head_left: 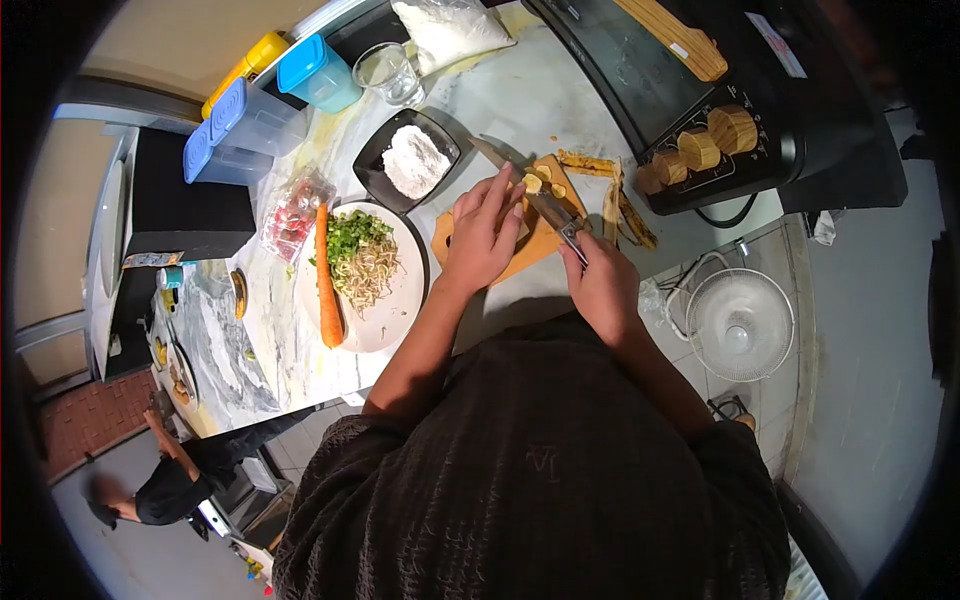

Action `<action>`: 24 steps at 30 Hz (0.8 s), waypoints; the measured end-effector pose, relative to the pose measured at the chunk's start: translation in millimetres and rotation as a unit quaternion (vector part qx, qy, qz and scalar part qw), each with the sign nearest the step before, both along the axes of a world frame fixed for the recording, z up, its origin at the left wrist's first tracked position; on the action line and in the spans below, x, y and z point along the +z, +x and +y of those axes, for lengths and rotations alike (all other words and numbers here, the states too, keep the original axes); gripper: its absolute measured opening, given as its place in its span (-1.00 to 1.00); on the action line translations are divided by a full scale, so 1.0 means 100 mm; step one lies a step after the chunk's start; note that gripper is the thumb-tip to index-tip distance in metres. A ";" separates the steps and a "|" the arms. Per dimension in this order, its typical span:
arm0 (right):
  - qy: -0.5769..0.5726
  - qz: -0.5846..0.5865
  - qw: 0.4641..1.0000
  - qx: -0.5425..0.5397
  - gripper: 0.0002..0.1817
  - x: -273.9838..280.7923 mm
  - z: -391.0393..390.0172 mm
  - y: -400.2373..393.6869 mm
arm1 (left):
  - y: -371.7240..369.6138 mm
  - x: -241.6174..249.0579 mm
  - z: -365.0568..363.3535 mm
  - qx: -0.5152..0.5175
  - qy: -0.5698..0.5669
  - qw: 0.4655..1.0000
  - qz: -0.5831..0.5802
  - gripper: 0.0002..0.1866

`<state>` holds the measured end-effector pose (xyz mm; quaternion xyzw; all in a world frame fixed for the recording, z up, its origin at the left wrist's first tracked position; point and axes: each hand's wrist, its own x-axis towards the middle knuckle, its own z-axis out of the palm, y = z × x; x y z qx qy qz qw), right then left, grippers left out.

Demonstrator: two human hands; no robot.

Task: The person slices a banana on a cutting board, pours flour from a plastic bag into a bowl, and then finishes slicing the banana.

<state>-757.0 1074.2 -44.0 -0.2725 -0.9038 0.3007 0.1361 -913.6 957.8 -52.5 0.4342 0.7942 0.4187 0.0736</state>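
My right hand (603,283) is closed round the handle of a knife (547,208), whose blade points up and left over a wooden cutting board (527,254). Beside the blade, my left hand (484,236) rests on the board with its fingers bent together; what lies under them is mostly hidden. Round pale slices (533,183), like banana, lie by the blade at the board's upper end. Brown-spotted peels (634,218) lie right of the board. Left of my left hand stands a black square bowl (366,166) of white powder.
A white plate (387,328) holds a carrot (327,290), chopped greens and sprouts. A glass (389,75), plastic containers (235,125) and a bag of white powder (450,32) stand behind. A black oven (800,130) is at right, a fan (740,325) below; another person (175,480) is at far left.
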 end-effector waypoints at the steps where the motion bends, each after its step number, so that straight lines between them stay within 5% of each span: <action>1: 0.000 -0.007 1.000 0.000 -0.78 0.00 0.00 -0.01 | 0.00 0.00 0.00 0.001 0.000 1.000 0.000 -0.44; 13: 0.016 -0.018 1.000 0.010 -0.79 -0.03 -0.01 -0.04 | -0.07 -0.09 0.08 -0.026 -0.067 0.997 -0.004 -0.45; 24: -0.043 0.000 0.999 0.007 -0.75 0.03 0.04 -0.06 | -0.22 -0.03 -0.04 0.049 0.053 0.997 0.016 -0.64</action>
